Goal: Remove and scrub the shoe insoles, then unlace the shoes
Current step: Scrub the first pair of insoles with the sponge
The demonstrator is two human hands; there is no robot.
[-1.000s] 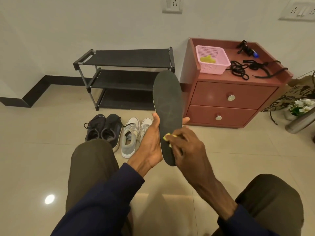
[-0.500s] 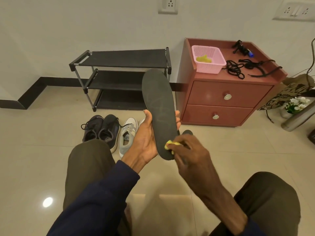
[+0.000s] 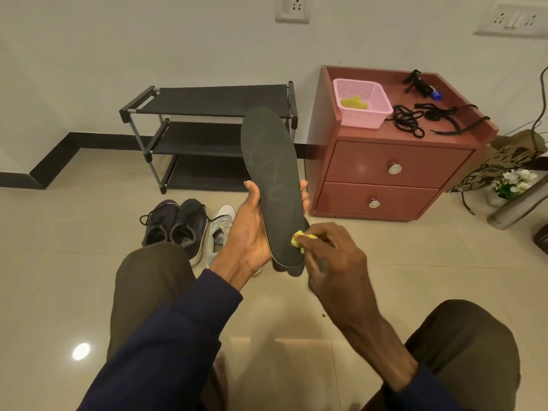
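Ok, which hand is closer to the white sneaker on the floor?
Left. The left hand, gripping the insole, is directly over the white sneaker; the right hand, pinching a yellow scrub pad, is farther right.

Looks like a room in a home. Shown by a low black shoe rack (image 3: 207, 102) against a plain wall (image 3: 133, 40), a reddish two-drawer cabinet (image 3: 355, 170) just beside it with a pink basket (image 3: 366, 120) on top, shoes (image 3: 178, 223) lined up on glossy beige floor tiles (image 3: 59, 262), a wall socket (image 3: 292, 7), white flowers (image 3: 517, 179).

Warm dim light, floor (image 3: 44, 277) glare
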